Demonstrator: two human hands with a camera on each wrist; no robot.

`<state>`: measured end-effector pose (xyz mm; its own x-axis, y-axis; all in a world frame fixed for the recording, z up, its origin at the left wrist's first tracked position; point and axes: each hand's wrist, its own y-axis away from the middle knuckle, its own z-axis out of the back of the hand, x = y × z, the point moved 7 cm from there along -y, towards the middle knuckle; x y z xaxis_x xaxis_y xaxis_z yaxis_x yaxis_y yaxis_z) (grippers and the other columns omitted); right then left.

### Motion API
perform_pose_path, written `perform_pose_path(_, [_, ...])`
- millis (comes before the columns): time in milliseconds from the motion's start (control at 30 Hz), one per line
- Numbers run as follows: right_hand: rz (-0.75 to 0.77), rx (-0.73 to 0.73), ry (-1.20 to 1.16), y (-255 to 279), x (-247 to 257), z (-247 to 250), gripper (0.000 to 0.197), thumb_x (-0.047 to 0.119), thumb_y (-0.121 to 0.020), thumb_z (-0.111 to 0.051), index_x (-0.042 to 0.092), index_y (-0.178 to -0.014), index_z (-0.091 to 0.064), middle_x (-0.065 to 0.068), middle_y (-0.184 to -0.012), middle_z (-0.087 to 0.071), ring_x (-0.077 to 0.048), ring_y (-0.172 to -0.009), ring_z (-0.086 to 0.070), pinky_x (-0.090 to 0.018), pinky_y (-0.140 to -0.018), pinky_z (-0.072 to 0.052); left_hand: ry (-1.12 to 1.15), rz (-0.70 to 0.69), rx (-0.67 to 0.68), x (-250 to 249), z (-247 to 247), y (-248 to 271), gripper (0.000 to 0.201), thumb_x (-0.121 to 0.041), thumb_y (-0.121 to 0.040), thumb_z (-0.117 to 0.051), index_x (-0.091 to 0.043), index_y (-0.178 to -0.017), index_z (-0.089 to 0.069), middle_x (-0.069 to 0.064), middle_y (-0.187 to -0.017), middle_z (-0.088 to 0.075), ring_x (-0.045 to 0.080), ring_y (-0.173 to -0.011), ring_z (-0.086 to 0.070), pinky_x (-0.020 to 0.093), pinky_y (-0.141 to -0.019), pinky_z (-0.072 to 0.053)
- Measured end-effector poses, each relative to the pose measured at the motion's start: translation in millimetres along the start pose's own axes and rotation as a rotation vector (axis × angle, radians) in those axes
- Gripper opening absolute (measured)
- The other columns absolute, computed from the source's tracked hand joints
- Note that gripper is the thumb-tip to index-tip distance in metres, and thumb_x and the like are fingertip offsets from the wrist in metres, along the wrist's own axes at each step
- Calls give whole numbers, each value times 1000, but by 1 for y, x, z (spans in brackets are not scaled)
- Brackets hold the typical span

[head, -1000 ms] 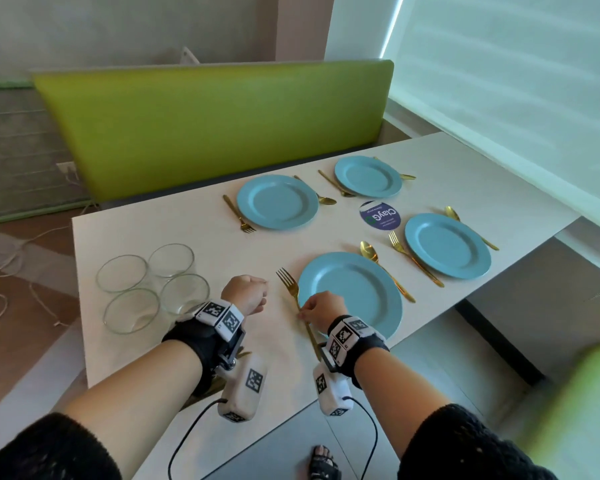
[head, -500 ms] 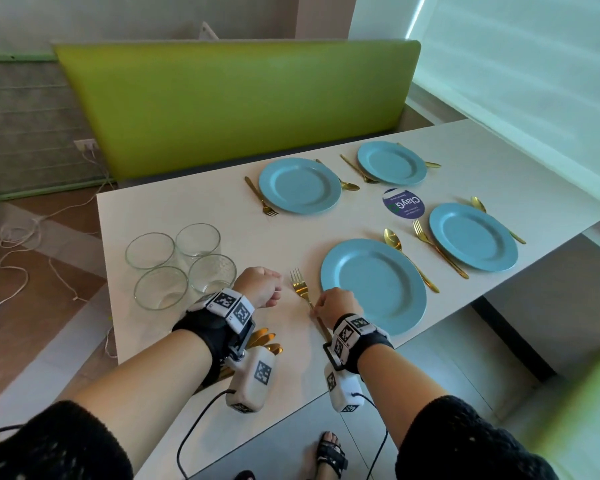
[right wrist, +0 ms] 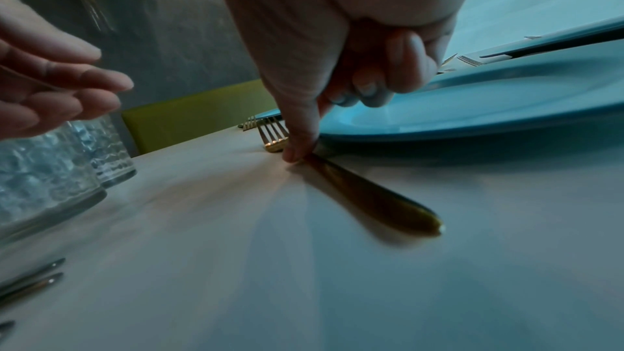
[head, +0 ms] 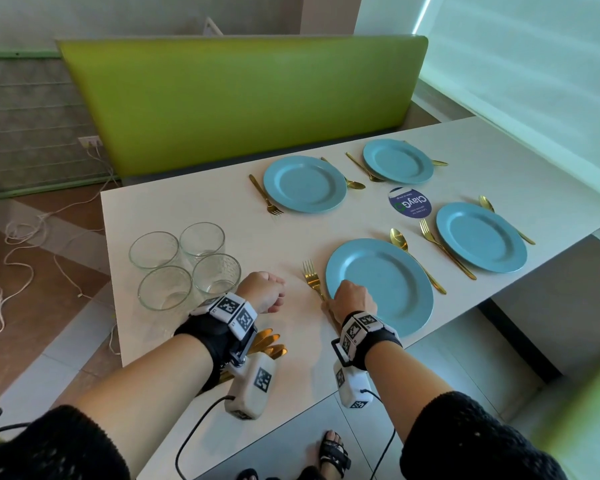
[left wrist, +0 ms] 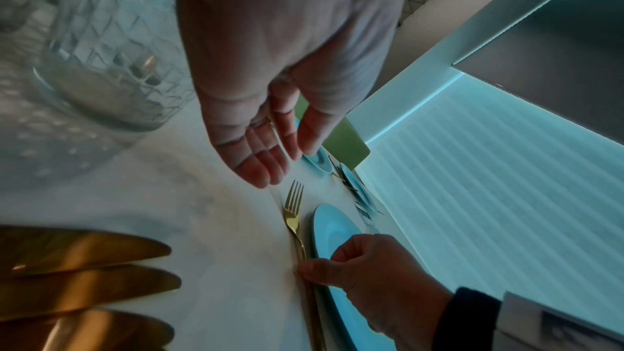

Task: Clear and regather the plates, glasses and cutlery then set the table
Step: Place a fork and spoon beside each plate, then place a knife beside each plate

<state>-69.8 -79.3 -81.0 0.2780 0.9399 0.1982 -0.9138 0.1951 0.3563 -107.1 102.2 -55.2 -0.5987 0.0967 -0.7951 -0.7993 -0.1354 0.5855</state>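
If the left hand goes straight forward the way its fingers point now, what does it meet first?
Probably the gold fork: the left hand hovers with relaxed fingertips just short of its tines. Depth is unclear, so it may touch bare table first.

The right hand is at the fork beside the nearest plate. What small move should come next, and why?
Probably let go of the fork and withdraw the right hand. The fork already lies flat on the table, alongside the nearest plate, with only thumb and finger on its handle. The four glasses beside the idle left hand remain grouped.
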Motion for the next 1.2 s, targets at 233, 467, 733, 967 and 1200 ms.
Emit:
perform_pose_path(233, [25,-11,25,0,-2,0,32,33,-82,-66,11,-104,-59,-9,-105,-66,-28,-95,-64,-32,-74,-49,-118,-23,7,12,0,2,9,-6,-91,-49,-9,-96,-56,5,-77,-57,16,-65,-53,23,-62,-48])
perform_pose_path(467, [62,-9,-29,11,4,0,45,46,-84,-63,10,-110,-59,-9,-109,-65,-28,-100,-63,-33,-80,-49,-566,-34,12,29,11,18,22,-24,-87,-60,-12,-105,-61,8,-109,-66,25,-109,-61,28,-90,-47])
perform_pose_path(733, [126,83,10,37,14,3,30,37,-84,-67,14,-101,-58,-2,-92,-52,-22,-83,-54,-32,-78,-50,-1183,140,-129,81,47,50,60,-28,-87,-61,-8,-136,-33,12,-139,-35,25,-130,-39,29,-105,-37])
perform_pose_path(967, [171,81,47,54,17,9,39,35,-84,-67,9,-114,-59,-4,-99,-58,-20,-84,-53,-33,-83,-52,-1293,18,-130,96,59,62,37,-6,-94,-39,-3,-130,-47,14,-135,-48,27,-125,-50,30,-102,-41])
perform_pose_path(1200, [186,89,82,67,11,6,40,35,-86,-65,8,-115,-60,-8,-114,-64,-24,-103,-63,-36,-89,-54,-1355,-58,-93,94,54,66,35,-4,-94,-35,-3,-122,-57,11,-124,-60,25,-114,-60,25,-93,-46])
